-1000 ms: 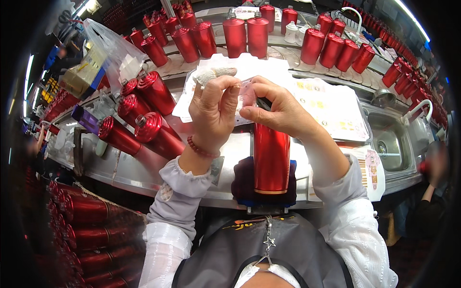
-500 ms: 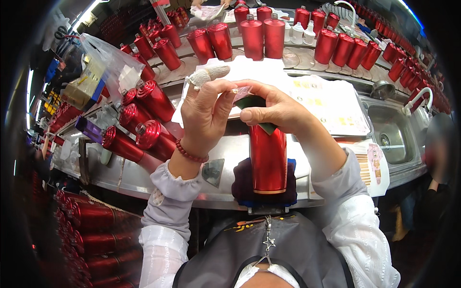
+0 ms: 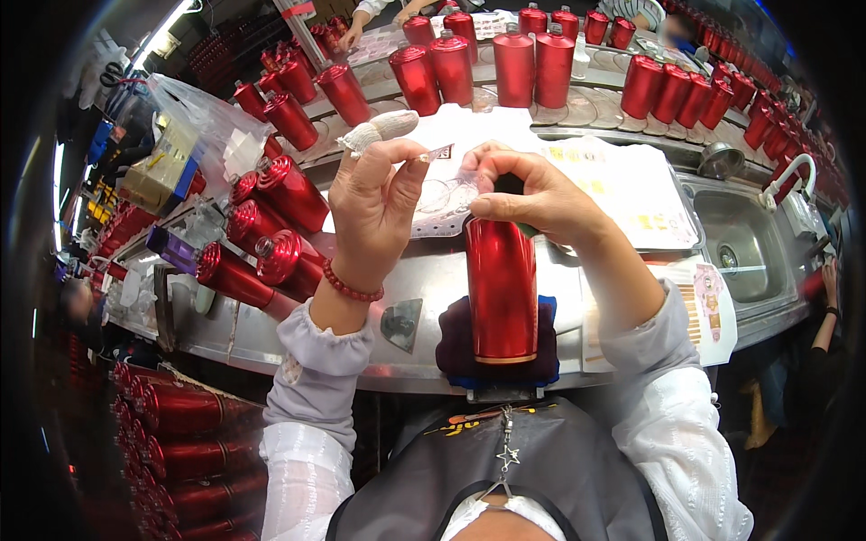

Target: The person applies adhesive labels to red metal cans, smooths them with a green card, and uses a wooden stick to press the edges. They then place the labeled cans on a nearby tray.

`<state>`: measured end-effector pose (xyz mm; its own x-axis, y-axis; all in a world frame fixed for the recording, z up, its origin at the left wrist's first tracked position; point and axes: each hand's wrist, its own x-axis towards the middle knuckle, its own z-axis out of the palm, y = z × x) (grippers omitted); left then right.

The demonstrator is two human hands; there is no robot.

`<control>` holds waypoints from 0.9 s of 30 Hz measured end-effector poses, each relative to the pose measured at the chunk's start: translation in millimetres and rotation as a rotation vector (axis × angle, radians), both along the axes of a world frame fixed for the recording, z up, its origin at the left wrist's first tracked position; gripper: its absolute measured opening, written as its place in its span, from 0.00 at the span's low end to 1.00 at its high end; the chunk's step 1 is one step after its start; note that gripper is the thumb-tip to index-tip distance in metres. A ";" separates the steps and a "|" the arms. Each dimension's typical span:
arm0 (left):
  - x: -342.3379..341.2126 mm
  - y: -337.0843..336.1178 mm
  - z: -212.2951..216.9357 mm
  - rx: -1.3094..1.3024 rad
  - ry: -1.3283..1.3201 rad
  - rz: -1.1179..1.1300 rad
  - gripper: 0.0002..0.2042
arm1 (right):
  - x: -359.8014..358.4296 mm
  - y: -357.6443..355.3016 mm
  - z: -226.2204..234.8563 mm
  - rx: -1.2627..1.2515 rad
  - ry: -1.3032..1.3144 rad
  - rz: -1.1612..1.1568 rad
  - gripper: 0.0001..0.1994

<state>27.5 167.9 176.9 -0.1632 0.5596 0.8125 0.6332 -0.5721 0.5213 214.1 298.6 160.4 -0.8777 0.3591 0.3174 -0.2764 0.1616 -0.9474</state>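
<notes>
A glossy red bottle (image 3: pixel 502 288) lies on a folded dark cloth (image 3: pixel 451 347) in front of me, its upper end just under my right hand (image 3: pixel 537 189). That hand's fingertips pinch a clear film sheet (image 3: pixel 462 187). A dark green flat piece (image 3: pixel 526 230) shows partly beneath its palm; the rest is hidden. My left hand (image 3: pixel 374 194) is raised to the left, thumb and finger closed on a small thin strip of film (image 3: pixel 440 153). A pale cloth finger cover (image 3: pixel 383 128) wraps one left finger, which points away from the pinch.
White sheets with yellowish labels (image 3: pixel 622 194) lie on a tray behind right, beside a steel sink (image 3: pixel 735 239). More red bottles (image 3: pixel 280 257) lean at left. Upright red bottles (image 3: pixel 514 68) line a conveyor (image 3: pixel 586 113) beyond. A grey-green scraper-like plate (image 3: pixel 400 325) rests on the metal table.
My hands have moved apart; the left one now carries the small strip away from the right. The film in my right hand now shows. Bottles on the conveyor have shifted to the right.
</notes>
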 end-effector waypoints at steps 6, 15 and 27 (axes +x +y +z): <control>-2.3 10.5 -1.9 0.033 0.039 0.026 0.06 | 23.4 20.6 15.1 0.516 -0.043 -0.340 0.19; 1.5 17.3 -7.8 -0.204 0.017 0.094 0.09 | -21.3 16.3 47.4 0.759 0.092 -0.348 0.08; -23.2 34.7 -3.5 -0.201 -0.036 0.046 0.06 | -42.3 33.2 39.8 0.771 0.056 -0.311 0.08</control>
<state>4.4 202.6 173.4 -0.2196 0.7010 0.6785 0.6352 -0.4251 0.6448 171.9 331.9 200.2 -0.7500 0.2471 0.6135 -0.1551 0.8360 -0.5263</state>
